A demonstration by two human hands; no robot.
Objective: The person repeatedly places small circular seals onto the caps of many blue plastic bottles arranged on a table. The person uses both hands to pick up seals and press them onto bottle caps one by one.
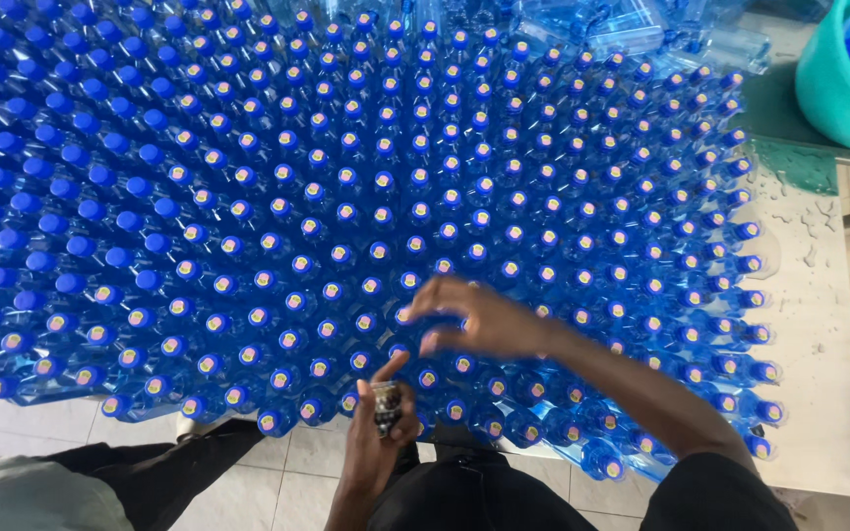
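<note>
Hands over a table packed with capped blue bottles.

Right hand [479, 320], blurred, hovers just above the caps [429, 378] near the table's [819, 393] front edge, fingers curled and slightly apart. Left hand [378, 433] sits lower, at the edge, fingers clamped on a small dark roll [386, 405]. A teal tub [828, 88] of loose caps stands at far right.

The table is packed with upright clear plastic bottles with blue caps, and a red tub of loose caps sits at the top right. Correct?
Not quite: the round plastic tub is teal green, not red, as the head view shows. The blue-capped clear plastic bottles do pack the white table.
</note>
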